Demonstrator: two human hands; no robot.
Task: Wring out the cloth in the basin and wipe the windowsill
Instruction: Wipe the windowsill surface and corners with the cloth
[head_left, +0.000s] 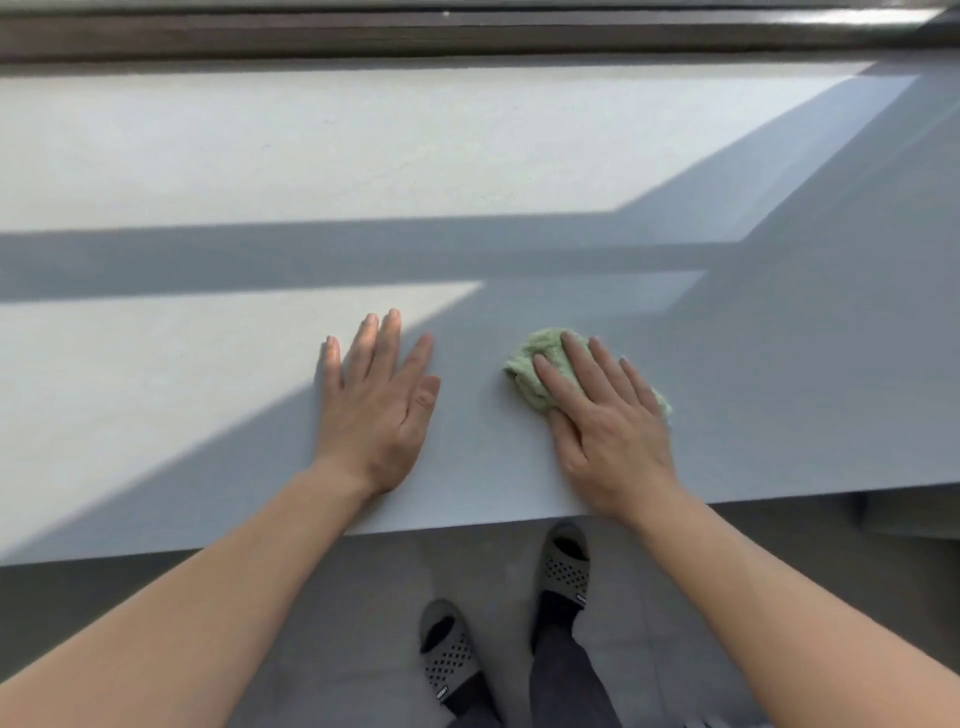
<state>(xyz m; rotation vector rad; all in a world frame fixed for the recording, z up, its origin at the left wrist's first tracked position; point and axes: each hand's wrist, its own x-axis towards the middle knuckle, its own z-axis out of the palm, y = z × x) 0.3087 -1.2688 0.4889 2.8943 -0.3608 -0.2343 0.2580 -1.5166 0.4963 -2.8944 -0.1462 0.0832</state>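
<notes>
Head view. Right hand (605, 423) presses straight fingers on a crumpled green terry cloth (535, 376), grip not closed round it, near the windowsill's (208, 156) front edge. Left hand (376, 402) lies flat beside it, apart, grip slack. Sill smooth, matte, pale, with wide bare surface behind. Slipper (563, 566) tag possibly lettered, unreadable.

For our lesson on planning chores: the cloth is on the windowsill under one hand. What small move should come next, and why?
Probably slide the right hand with the cloth away towards the window. Its fingers press flat on the bunched cloth near the front edge, the left hand rests flat beside it, and most of the windowsill lies beyond.
</notes>
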